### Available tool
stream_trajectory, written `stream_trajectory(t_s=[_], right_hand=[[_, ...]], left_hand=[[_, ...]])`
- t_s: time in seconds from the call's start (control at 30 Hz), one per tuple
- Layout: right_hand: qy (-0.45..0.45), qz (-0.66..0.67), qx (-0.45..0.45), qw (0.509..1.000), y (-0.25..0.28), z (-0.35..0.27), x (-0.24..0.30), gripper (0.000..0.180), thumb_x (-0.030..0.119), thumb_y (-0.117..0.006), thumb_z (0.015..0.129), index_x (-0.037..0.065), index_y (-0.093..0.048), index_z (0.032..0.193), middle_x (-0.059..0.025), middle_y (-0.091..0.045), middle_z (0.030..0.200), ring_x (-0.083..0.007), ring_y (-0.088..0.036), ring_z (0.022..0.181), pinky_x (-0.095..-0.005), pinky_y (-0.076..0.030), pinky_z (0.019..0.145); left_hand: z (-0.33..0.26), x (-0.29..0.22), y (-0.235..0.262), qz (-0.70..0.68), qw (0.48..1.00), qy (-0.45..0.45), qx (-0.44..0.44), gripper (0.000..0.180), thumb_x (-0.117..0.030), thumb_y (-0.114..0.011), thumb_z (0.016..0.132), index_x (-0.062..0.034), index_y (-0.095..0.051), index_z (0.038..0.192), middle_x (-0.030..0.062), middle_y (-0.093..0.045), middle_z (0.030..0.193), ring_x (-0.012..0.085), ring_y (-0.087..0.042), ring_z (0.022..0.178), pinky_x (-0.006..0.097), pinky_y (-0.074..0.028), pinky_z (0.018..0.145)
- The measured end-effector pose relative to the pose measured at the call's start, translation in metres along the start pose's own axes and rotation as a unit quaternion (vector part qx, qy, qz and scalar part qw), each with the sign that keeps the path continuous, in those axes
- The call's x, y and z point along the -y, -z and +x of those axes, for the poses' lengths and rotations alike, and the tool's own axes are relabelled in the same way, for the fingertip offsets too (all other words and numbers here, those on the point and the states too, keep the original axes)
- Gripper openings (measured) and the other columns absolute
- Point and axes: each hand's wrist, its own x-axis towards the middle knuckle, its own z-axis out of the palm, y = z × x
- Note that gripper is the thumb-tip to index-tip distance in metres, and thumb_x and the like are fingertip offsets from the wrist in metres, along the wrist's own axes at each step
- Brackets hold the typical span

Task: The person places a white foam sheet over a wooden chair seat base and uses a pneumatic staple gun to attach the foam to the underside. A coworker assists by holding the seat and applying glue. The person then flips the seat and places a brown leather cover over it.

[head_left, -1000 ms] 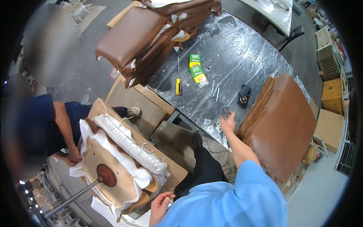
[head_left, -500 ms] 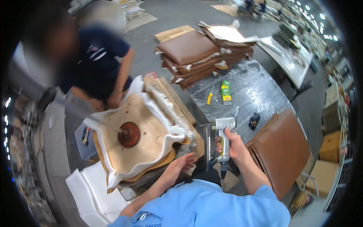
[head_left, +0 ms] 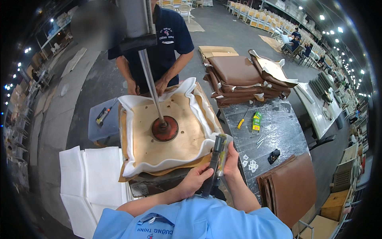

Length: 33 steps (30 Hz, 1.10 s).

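Blue lettering [head_left: 154, 231] marks the shirt [head_left: 199, 217]; right hand [head_left: 230, 162] holds staple gun [head_left: 216, 155].

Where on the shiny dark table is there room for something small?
On the table, a bare patch lies right of the green packets, beyond the black item. Both ends are crowded: brown cushions far, brown sheets near.

Staple gun [head_left: 217, 158], black and grey, tilted, held close to the near right corner of a seat panel [head_left: 159, 150]. Lying flat, roughly square, of pale wood dotted with holes, edged with wavy, upturned white padding [head_left: 169, 164].
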Motion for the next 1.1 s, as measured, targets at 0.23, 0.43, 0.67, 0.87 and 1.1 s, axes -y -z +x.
stream_trajectory(t_s=[0.23,0.43,0.67,0.87,1.1], right_hand=[[0.011,0.001,0.014,1.0,-0.003,0.026,-0.01,0.062,0.068,-0.055,0.109,0.012,-0.072,0.125,-0.0068,-0.076,0.094,-0.0188,-0.07,0.074,-0.0338,-0.058,0.063],[0.001,-0.06,0.004,0.998,-0.026,0.004,-0.008,0.056,0.063,-0.068,0.105,0.012,-0.072,0.125,-0.0019,-0.074,0.095,-0.0138,-0.07,0.077,-0.0325,-0.06,0.068],[0.094,-0.131,0.029,0.987,-0.004,-0.045,0.049,0.056,0.048,-0.083,0.099,0.003,-0.07,0.13,-0.0104,-0.076,0.105,-0.0204,-0.072,0.085,-0.0398,-0.061,0.077],[0.162,-0.475,-0.11,0.858,0.014,-0.139,0.1,0.064,0.031,-0.098,0.086,0.001,-0.069,0.135,-0.0073,-0.075,0.114,-0.0196,-0.071,0.1,-0.0369,-0.059,0.091],[0.113,-0.575,-0.112,0.802,0.008,-0.142,0.043,0.057,0.019,-0.098,0.085,0.0,-0.071,0.131,-0.0074,-0.076,0.12,-0.0171,-0.07,0.11,-0.0353,-0.056,0.099]], left_hand=[[0.013,-0.012,-0.021,0.369,0.862,-0.315,-0.143,0.072,-0.015,-0.071,0.103,0.0049,-0.036,0.163,0.0194,-0.061,0.14,0.027,-0.061,0.132,0.039,-0.047,0.115],[0.025,-0.024,-0.017,0.296,0.903,-0.265,-0.165,0.043,-0.015,-0.066,0.107,0.0036,-0.048,0.142,0.0126,-0.064,0.112,0.0243,-0.067,0.105,0.041,-0.054,0.094],[0.037,-0.021,-0.013,0.301,0.915,-0.269,-0.01,0.058,-0.022,-0.068,0.108,-0.0006,-0.043,0.156,0.0155,-0.065,0.119,0.0272,-0.066,0.112,0.041,-0.053,0.099],[0.005,0.016,0.072,0.533,0.798,-0.275,0.066,0.05,-0.028,-0.081,0.097,-0.0052,-0.068,0.139,0.014,-0.068,0.116,0.0365,-0.064,0.1,0.048,-0.053,0.091],[0.005,-0.001,0.088,0.706,0.638,-0.291,-0.1,0.041,-0.025,-0.09,0.079,-0.0116,-0.073,0.113,0.0087,-0.062,0.11,0.0292,-0.06,0.114,0.046,-0.044,0.099]])
